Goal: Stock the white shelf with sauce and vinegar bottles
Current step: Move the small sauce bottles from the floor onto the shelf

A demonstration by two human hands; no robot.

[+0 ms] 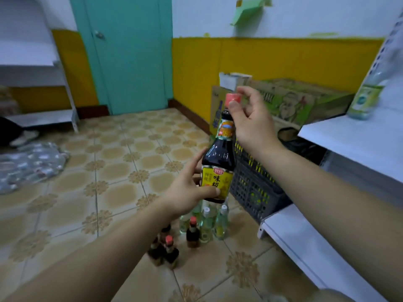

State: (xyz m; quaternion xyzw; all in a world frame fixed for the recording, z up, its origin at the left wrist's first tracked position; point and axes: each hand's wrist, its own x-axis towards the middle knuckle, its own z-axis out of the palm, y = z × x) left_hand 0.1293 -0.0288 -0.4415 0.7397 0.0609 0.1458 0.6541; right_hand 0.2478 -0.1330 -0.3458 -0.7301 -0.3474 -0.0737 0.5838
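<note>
Right now you hold the dark sauce bottle (219, 158) upright in mid-air, above the cluster of floor bottles (194, 232) and left of the white shelf (349, 136), not yet on it. Your left hand (187, 192) wraps the lower body, thumb laid across the yellow label (216, 179), taking the weight, I judge. Your right hand (253, 118) pinches the red cap (233, 99) between thumb and forefinger, the other fingers loosely fanned, likely steadying the top for the carry. The bottle is tall and narrow-necked, with near-black contents and a coloured neck band. One pale bottle (366, 97) stands on the shelf's upper board.
</note>
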